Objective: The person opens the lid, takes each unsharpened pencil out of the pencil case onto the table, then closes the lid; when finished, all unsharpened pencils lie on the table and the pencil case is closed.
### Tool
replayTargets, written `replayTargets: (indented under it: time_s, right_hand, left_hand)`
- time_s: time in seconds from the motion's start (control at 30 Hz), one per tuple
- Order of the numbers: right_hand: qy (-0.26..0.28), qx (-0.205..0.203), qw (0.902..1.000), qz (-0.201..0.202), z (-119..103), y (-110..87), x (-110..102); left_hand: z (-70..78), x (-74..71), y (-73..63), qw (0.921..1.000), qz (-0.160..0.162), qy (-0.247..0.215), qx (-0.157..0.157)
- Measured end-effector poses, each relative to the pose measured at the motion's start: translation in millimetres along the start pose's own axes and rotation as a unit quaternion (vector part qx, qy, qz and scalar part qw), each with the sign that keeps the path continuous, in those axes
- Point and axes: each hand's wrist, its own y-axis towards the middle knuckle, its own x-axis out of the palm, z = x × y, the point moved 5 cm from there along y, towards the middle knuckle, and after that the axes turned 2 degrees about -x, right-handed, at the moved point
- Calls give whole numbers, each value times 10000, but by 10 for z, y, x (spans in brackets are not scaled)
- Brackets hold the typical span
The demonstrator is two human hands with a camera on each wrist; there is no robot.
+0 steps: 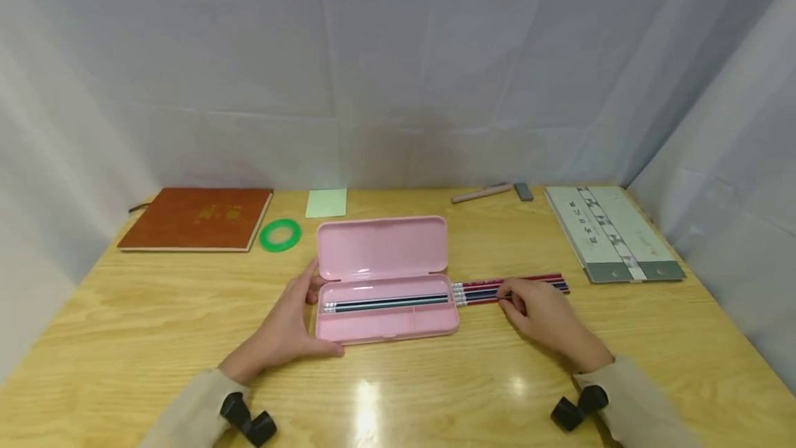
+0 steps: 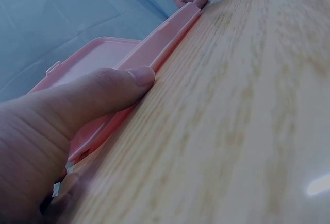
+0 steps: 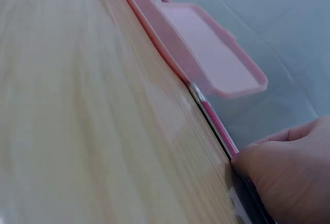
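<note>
A pink pencil case (image 1: 387,327) lies with its lid raised at the table's middle. Two or so dark pencils (image 1: 385,303) lie in its long back compartment. My left hand (image 1: 289,320) holds the case's left end, thumb along the front wall and fingers behind, and in the left wrist view the thumb (image 2: 118,85) presses the edge. To the right of the case lie several red and dark pencils (image 1: 475,292), silver ends against its right wall. My right hand (image 1: 541,310) pinches a pencil among them; the fingers hide which one.
A brown notebook (image 1: 193,220), green tape roll (image 1: 280,235) and pale sticky notes (image 1: 326,203) lie at the back left. Farther right are a pinkish pen (image 1: 481,193), a grey eraser (image 1: 523,191) and a pale green notebook (image 1: 612,234). A white curtain (image 1: 398,75) hangs behind the table.
</note>
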Motion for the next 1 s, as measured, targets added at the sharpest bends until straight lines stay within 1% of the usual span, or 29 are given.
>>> replayTargets:
  time_s: [0.1,0.17,0.27,0.4,0.5,0.63,0.83,1.0]
  right_hand:
    - [219,-56,9996,-157,-123,99,69]
    - [346,-166,9992,-149,-203,158,107]
    - [328,-421,9985,134,-305,247,150]
    - [215,-753,9944,707,-437,369,158]
    - [318,-1027,9910,795,-555,489,175]
    - [483,-1293,9891,510,-660,633,252]
    - [337,-1496,9881,126,-782,823,369]
    - [431,-1653,9845,-401,-919,955,476]
  left_hand:
    - [-13,-23,-18,10000,21,19,-24]
    - [-17,-29,-29,10000,42,30,-18]
    - [-18,-24,-35,10000,42,-5,-7]
    - [-12,-3,-24,10000,-11,-42,-39]
    - [-15,-16,-24,10000,6,-17,-92]
    - [-14,-27,-18,10000,54,26,-63]
    - [0,-27,-11,10000,35,37,15]
    - [3,-20,-8,10000,8,0,11]
